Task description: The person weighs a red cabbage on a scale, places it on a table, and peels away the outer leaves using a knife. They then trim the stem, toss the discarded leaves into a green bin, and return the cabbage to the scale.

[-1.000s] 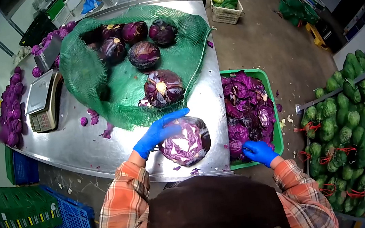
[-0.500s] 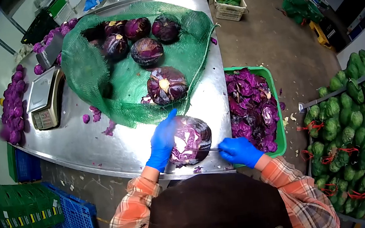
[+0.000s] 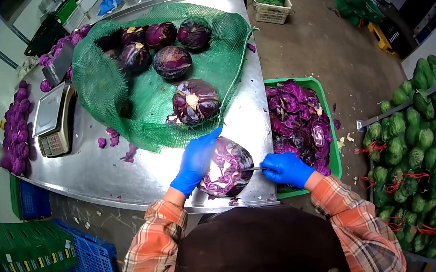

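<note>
On the steel table in front of me sits a red cabbage [image 3: 228,181], its pale, cut face turned up. My left hand [image 3: 197,160], in a blue glove, holds it by its left and far side, the fingers reaching toward the green net. In the blue-gloved right hand [image 3: 287,171] is a knife [image 3: 251,169] with a thin blade. The blade lies against the cabbage's right side; how deep it sits is hard to see. Just beyond, another red cabbage [image 3: 196,101] with a pale stem end rests at the opening of a green mesh bag [image 3: 145,129].
Several whole red cabbages [image 3: 172,62] lie in the bag. A green crate [image 3: 333,143] of purple leaves stands right of the table. Left are a scale [image 3: 56,121] and trimmed cabbages [image 3: 17,135]. Netted green vegetables [image 3: 413,154] fill a rack at far right.
The knife and my right hand have shifted slightly away from my body along the cabbage. My left hand has edged a little around its far side. The view has shifted slightly.
</note>
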The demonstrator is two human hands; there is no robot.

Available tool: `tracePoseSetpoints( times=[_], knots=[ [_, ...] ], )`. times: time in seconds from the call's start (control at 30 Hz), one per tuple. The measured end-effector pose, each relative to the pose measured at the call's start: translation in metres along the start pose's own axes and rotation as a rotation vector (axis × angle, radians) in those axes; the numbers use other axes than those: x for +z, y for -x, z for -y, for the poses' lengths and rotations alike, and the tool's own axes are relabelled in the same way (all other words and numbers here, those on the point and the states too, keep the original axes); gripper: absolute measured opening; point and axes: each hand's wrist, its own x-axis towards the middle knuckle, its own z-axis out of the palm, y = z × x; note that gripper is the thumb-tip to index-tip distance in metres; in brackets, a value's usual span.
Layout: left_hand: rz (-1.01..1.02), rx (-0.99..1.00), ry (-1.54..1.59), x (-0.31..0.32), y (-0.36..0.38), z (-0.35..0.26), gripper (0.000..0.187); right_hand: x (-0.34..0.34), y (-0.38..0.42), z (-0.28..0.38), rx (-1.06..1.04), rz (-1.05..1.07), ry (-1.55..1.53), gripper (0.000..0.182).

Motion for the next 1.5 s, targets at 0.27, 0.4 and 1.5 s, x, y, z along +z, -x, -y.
tracePoseSetpoints(
  times=[0.27,0.4,1.5],
  knots=[
    [-0.078,-0.268,0.116,0.006,0.001,0.009,0.048,0.002,0.072,-0.047,0.463,-0.069,-0.341,0.019],
    [0.168,-0.413,0.568,0.01,-0.014,-0.032,0.096,-0.011,0.022,0.018,0.746,-0.177,-1.018,0.046],
    [-0.053,-0.408,0.69,0.067,0.009,-0.057,0.091,0.005,0.014,0.03,0.549,-0.28,-0.357,0.06]
  ],
)
